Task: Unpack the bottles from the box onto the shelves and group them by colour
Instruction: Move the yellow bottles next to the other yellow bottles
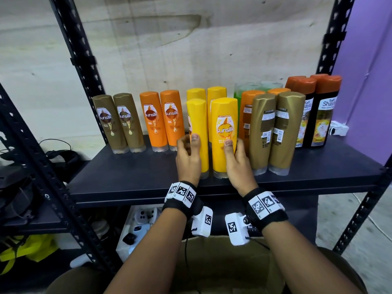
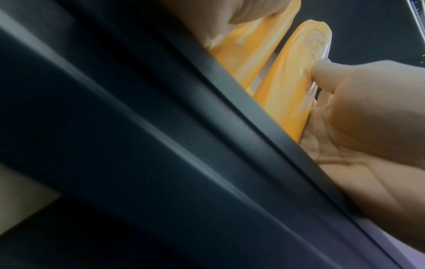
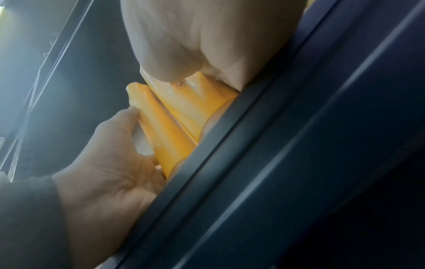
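A dark metal shelf (image 1: 127, 177) carries a row of upright bottles, each stood on its cap with the long axis vertical. At the far right two black bottles (image 1: 314, 115) with rust-orange caps are lettered "Shayla". Beside them two gold bottles (image 1: 273, 132) are turned with their printed back labels and codes outward. At the left, two brown bottles (image 1: 118, 124) and two orange bottles (image 1: 163, 122) are marked "sunsilk".

In the middle, the right yellow bottle (image 1: 224, 136) shows "sunsilk" on its front and is gripped by the right hand (image 1: 237, 164), thumb across the label, fingers curled round the far side. The left yellow bottle (image 1: 198, 132), its label turned away to the left, is held by the left hand (image 1: 187, 160), thumb pressed on its front, fingers wrapped behind. Both stand near the shelf's front edge, just beside each other, ahead of two more yellow bottles (image 1: 216, 94). A cardboard box (image 1: 222, 264) lies below the wrists.
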Available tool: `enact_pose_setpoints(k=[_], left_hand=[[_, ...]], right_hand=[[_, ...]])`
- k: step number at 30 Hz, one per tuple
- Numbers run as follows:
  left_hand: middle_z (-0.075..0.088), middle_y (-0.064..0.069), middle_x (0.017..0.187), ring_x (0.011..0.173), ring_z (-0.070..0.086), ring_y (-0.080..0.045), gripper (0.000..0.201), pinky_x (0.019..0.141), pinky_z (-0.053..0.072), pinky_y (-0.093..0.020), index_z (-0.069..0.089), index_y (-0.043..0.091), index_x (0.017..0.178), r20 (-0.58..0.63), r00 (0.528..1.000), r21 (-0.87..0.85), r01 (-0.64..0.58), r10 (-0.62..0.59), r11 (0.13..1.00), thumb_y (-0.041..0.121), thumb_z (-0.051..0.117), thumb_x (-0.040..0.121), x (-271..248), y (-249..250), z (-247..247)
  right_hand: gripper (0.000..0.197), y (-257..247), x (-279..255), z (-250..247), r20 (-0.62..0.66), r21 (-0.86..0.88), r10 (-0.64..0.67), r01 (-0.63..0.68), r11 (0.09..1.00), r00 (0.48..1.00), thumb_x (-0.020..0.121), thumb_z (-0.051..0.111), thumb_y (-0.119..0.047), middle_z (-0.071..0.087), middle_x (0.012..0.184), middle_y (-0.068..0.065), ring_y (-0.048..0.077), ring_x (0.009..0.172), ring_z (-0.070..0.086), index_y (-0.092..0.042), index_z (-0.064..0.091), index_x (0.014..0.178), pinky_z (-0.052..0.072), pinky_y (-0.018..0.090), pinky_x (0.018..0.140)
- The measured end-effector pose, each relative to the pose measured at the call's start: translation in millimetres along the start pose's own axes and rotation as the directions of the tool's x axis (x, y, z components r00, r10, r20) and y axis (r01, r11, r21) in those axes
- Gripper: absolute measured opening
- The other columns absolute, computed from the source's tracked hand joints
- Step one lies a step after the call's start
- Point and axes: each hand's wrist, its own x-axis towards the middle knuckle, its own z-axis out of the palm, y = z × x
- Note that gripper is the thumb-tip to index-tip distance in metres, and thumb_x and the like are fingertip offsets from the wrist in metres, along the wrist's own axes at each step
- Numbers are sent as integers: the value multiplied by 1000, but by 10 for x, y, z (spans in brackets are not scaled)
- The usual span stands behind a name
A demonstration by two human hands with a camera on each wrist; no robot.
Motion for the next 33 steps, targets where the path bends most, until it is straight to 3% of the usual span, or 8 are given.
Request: enact_pose_setpoints(k=[3, 6, 10, 13, 15, 20, 26, 33], left_hand=[[63, 22, 109, 100, 59, 12, 65, 87, 47, -21, 51, 37, 120, 19, 1000, -7, -23, 23, 1000, 83, 50, 74, -17, -2, 13], [65, 16, 118, 113, 63, -5, 64, 101, 52, -39, 52, 39, 120, 22, 1000, -25, -14, 15, 1000, 81, 59, 72, -10, -15, 13], [67, 13, 118, 112, 65, -10, 60, 101, 53, -47, 56, 47, 107, 14, 1000, -6, -14, 15, 1000, 89, 62, 64, -7, -15, 12], [64, 7, 123, 116, 63, -16, 59, 102, 51, -49, 57, 49, 105, 26, 999, 28, -35, 34, 999, 90, 62, 63, 5, -23, 8], [65, 4, 125, 115, 64, -15, 62, 100, 54, -46, 57, 48, 109, 39, 999, 26, -32, 31, 999, 88, 65, 62, 10, -32, 4], [69, 36, 100, 95, 67, 11, 64, 73, 51, -8, 59, 48, 109, 33, 999, 13, -19, 19, 1000, 89, 67, 59, -19, -1, -13], [69, 38, 98, 93, 67, 11, 61, 79, 55, -20, 58, 50, 106, 31, 999, 29, -19, 18, 999, 89, 66, 60, -14, -10, -12], [71, 28, 111, 104, 69, 3, 70, 91, 57, -32, 60, 43, 121, 76, 997, 6, -1, 1, 1000, 85, 68, 66, -9, 5, -33]], right_hand=[[42, -2, -9, 9, -2, 10, 7, -7, 1000, 1000, 88, 36, -81, 59, 111, -45, -20, 103, 57, -55, 46, 119, 42, 6, 84], [44, -7, -11, 17, -5, 10, 1, -1, 1000, 1000, 87, 36, -83, 58, 108, -49, -24, 100, 55, -53, 46, 118, 39, -5, 77], [44, -4, -11, 13, -20, -14, -4, 4, 1000, 1000, 85, 37, -83, 59, 107, -48, -25, 99, 54, -53, 47, 115, 38, -7, 74], [51, 14, -22, 5, -32, -23, -21, 21, 1000, 999, 85, 37, -83, 61, 111, -34, -22, 98, 55, -46, 47, 118, 39, -2, 74], [56, 30, -33, 4, -37, -28, -32, 31, 999, 999, 86, 38, -81, 60, 113, -29, -22, 97, 55, -38, 46, 121, 39, 2, 75], [57, 33, -37, 8, -46, -57, -47, 45, 997, 998, 81, 39, -87, 61, 110, -29, -21, 93, 57, -42, 43, 116, 41, -3, 69], [59, 53, -37, 14, -55, -71, -52, 48, 996, 997, 81, 39, -89, 64, 112, -27, -14, 97, 61, -43, 44, 117, 47, 15, 78], [50, 3, -49, -5, 19, -62, -36, 37, 997, 999, 91, 46, -71, 61, 119, -27, -17, 104, 58, -39, 42, 129, 46, 17, 86]])
